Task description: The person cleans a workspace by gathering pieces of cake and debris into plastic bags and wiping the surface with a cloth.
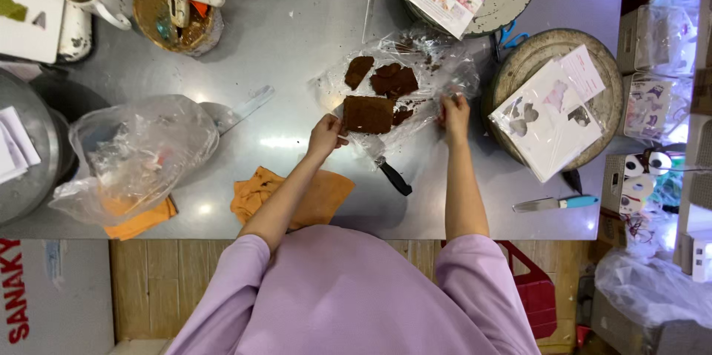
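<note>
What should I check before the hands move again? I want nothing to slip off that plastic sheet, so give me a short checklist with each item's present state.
1. Left hand at the edge of the brown slab: ok, fingers touch its left side.
2. Right hand on the clear plastic sheet: ok, it grips the sheet's right edge.
3. Slab fully on the sheet: ok, plastic shows around it.
4. Loose brown pieces lie clear of the slab: cannot tell, one looks to touch its right corner.
5. Black-handled knife away from both hands: ok, it lies below the sheet, blade partly under the plastic.
6. Orange cloth clear of the sheet: ok, it lies apart, under the left forearm.
</note>
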